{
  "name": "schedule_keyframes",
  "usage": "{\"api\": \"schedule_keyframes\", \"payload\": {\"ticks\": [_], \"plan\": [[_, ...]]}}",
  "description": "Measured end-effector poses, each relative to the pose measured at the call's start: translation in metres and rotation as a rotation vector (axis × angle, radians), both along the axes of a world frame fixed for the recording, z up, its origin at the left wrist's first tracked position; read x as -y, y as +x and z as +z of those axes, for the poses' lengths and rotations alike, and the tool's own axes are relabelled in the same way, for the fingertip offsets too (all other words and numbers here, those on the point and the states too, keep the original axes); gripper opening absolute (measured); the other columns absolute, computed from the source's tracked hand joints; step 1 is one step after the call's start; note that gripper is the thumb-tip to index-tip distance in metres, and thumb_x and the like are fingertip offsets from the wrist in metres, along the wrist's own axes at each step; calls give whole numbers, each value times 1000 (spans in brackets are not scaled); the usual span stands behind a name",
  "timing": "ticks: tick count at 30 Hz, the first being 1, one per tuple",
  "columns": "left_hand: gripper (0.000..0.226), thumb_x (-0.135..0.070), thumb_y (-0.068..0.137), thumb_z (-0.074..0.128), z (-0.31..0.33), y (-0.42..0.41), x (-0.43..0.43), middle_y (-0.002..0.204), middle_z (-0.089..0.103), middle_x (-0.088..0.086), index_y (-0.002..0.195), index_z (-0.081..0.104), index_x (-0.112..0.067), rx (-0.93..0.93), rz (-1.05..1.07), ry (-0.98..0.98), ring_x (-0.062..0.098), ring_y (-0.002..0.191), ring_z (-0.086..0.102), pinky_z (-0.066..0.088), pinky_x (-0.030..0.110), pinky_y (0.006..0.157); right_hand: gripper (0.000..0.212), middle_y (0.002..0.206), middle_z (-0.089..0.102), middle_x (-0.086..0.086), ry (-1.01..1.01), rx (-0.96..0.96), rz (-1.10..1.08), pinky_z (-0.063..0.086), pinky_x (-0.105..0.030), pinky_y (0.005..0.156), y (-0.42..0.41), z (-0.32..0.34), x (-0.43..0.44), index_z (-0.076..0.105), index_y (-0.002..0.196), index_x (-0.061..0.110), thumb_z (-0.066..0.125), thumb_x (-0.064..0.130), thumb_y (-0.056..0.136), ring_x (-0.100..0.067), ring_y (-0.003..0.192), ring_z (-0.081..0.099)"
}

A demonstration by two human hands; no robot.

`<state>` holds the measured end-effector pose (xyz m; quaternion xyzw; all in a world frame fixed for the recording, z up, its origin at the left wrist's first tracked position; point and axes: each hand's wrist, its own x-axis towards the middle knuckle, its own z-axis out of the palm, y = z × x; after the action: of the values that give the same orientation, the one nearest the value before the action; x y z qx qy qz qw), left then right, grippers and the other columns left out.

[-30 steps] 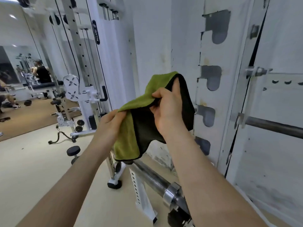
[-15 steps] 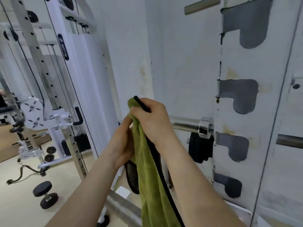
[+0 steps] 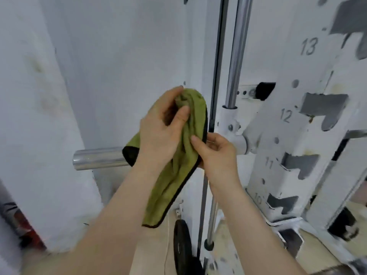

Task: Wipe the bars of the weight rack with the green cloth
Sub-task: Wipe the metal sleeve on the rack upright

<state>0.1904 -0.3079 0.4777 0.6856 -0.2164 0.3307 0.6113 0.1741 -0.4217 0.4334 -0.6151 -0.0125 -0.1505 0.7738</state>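
The green cloth with a black edge hangs bunched in front of me, over a horizontal chrome bar of the white weight rack. My left hand grips the cloth's top, fingers and thumb curled round the bunched fabric. My right hand pinches the cloth's right edge at mid height. The bar's middle is hidden behind the cloth and hands; its free end sticks out to the left. A vertical chrome guide rod rises just right of the cloth.
A white upright with numbered notches stands at the right. A black weight plate leans near the floor below the cloth. A white wall or panel fills the left side. The floor is beige.
The view has swung right and closer to the rack. My left hand moved up to grip the cloth's top, and my right hand dropped to its right edge. The cloth now drapes over the bar.
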Motion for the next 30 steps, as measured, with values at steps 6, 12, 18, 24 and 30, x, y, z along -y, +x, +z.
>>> {"api": "schedule_keyframes", "payload": {"ticks": [6,12,18,24,30], "plan": [[75,-32,83,59,-61,51,22,143,37,6,145,23,-13,-91,460,1473,25,129,38,28,38,108,30,117,63,-6,-487,-66,-134,52,-20,75,36,2,48,62,110,15,55,-3,87,-16,97,61],[9,-18,89,52,-61,74,56,103,62,2,98,50,-17,-25,654,1451,23,95,56,36,34,80,59,143,32,2,-1617,-84,-299,31,-41,81,62,-11,37,33,134,16,57,10,81,-21,135,24],[24,-31,84,58,-55,84,43,64,43,-7,73,38,-21,-64,535,1454,12,50,33,18,26,47,65,152,29,6,-1692,-117,-245,23,-48,97,78,-11,48,33,133,23,62,9,76,-19,148,3],[41,-54,61,69,-17,83,-36,76,58,-7,88,56,-26,-609,201,1559,15,70,57,41,27,62,68,146,35,8,-1751,-99,-282,25,-50,99,78,-10,48,37,129,29,74,31,71,-22,147,7],[15,-22,78,61,-70,73,36,82,64,-4,93,59,-21,-9,647,1479,17,73,61,38,29,63,72,148,32,7,-1911,-57,-305,22,-55,107,84,-13,45,34,134,19,73,26,74,-14,148,1]]}}
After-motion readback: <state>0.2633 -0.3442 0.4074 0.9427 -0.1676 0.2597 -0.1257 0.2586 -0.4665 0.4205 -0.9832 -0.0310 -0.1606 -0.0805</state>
